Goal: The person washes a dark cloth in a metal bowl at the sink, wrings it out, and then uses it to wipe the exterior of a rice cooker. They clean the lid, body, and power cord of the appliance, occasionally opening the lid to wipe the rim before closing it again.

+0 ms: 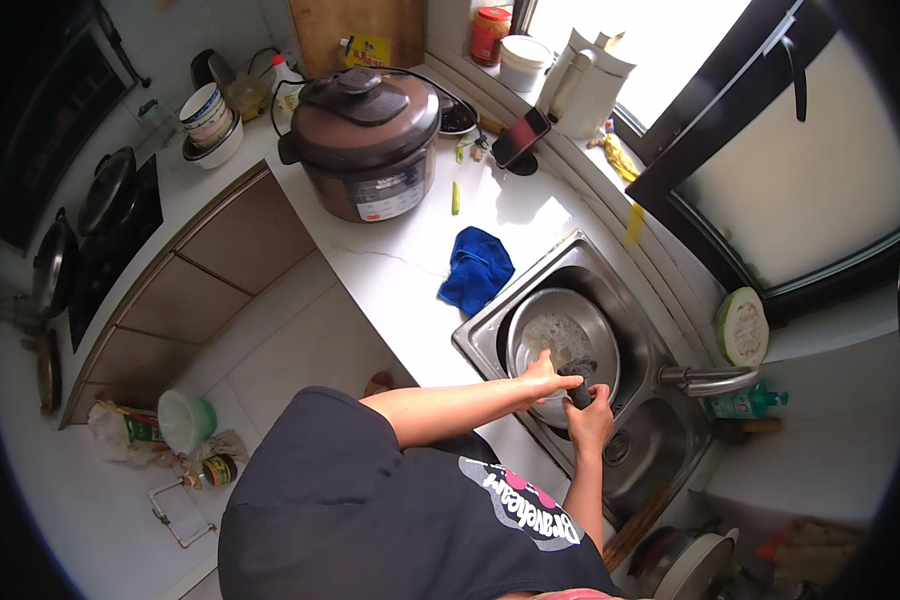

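Note:
A dark grey piece of cloth (583, 369) is bunched up over a round stainless steel basin (523, 319). My right hand (591, 421) grips its lower end at the basin's near rim. With fingertips at the cloth's side, my left hand (546, 379) pinches it from the left, its thumb pointing away from me. Foamy, cloudy water (555, 336) lies in the basin under my hands. The basin sits in the left bowl of a double steel sink (476, 337). Whether the cloth is a sock or a rag cannot be told.
A blue cloth (478, 270) lies on the white countertop (390, 277) beyond the sink. An electric pressure cooker (367, 142) stands farther back. The faucet (709, 379) reaches in from the right, near a cut winter melon (742, 328). A phone (521, 137) leans by the window.

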### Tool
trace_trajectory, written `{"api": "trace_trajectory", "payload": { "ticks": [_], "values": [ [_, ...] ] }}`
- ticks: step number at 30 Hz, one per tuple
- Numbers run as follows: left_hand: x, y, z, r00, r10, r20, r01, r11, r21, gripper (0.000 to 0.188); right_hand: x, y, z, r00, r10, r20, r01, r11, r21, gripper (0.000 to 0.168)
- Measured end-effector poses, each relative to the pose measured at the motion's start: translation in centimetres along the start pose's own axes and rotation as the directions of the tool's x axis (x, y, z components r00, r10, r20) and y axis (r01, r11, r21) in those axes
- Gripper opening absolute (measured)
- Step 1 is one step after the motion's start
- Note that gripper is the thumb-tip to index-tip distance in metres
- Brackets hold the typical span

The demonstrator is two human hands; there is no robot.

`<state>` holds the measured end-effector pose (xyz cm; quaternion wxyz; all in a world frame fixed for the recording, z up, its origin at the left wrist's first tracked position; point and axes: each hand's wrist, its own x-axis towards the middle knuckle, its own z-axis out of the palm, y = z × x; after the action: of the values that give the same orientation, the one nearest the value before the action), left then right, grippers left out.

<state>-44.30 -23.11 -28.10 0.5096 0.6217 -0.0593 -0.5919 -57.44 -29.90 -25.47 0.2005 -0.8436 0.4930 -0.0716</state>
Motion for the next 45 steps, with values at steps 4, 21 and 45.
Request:
{"api": "trace_trajectory", "payload": {
  "ticks": [4,21,45],
  "values": [
    [-1.2,0.4,-4.4,0.952,0.052,0.303,0.043,0.954,-0.296,0.062,-2.0,-4.4,-0.2,0.998,-0.058,0.034,0.051,0.985,0.167,0.051],
    [-9.5,3.6,-21.3,0.922,0.341,0.182,-0.091,0.648,-0.756,0.037,-9.3,-23.3,-14.2,0.591,-0.551,-0.589,0.8,0.301,0.52,0.039],
    [-12.6,7.3,-18.6,0.89,0.455,0.008,-0.379,0.75,-0.542,0.029,-8.5,-20.1,-18.8,0.237,-0.623,-0.745,0.88,-0.188,0.437,0.045]
  ]
}}
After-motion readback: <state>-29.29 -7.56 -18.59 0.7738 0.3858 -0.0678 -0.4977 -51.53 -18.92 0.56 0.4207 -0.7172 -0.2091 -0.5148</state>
